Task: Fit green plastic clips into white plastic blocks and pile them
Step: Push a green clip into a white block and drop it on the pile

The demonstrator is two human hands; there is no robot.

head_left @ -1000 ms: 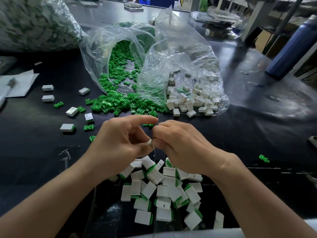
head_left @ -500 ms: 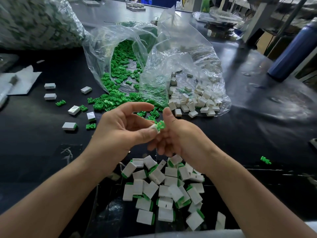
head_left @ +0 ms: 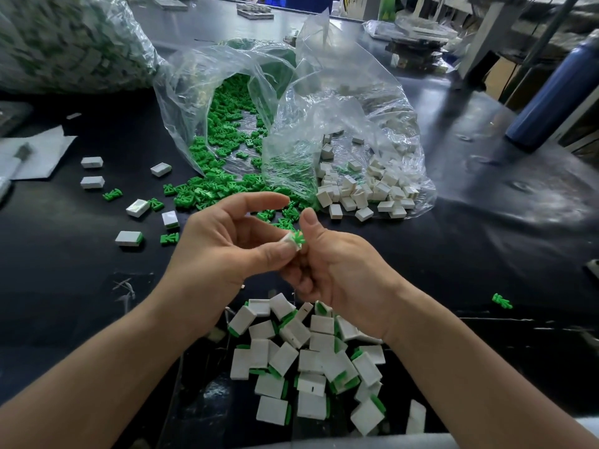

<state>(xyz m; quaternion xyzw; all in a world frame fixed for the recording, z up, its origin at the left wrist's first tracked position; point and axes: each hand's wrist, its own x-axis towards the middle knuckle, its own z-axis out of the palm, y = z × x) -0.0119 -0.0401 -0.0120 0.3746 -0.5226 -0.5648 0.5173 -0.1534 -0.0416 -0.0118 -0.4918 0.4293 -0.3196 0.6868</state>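
Head view: your left fingers (head_left: pixel 275 254) pinch a white block (head_left: pixel 287 240), green clip (head_left: pixel 298 238) protruding, over the bench's (head_left: pixel 453 254) near edge; right fingers (head_left: pixel 304 281) curl alongside, grip unclear. A finished pile (head_left: pixel 308 354) lies there, but both bags (head_left: pixel 340 102) hold plenty more.

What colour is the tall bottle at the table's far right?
Dark blue; the bottle shows best in the head view.

The counter (head_left: pixel 486 254) is smooth and glossy. Beyond the fingers (head_left: pixel 275 252) the bags (head_left: pixel 340 102) are clear plastic film, crinkled and shiny. Clips (head_left: pixel 227 124) are green plastic. Blocks (head_left: pixel 311 361) below the fingers are white plastic, matt.
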